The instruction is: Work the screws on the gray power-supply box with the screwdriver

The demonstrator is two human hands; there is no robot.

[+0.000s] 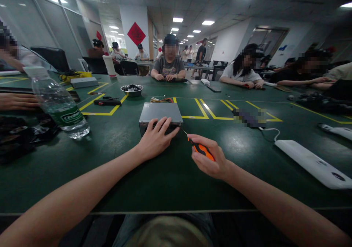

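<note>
A grey metal box with a bundle of coloured wires behind it, looking like a computer power supply, sits on the green table in front of me. My left hand lies over its near top edge and front face, fingers spread. In my right hand is an orange and black screwdriver, its handle gripped by closed fingers. The thin shaft points up and left to the box's near right corner. Whether the tip touches a screw there is too small to tell.
A water bottle stands tilted-looking at left, by dark bundled items. Beyond the box are a metal bowl and a black tool. To the right, a white power bank lies cabled to a phone. Other people sit around the table.
</note>
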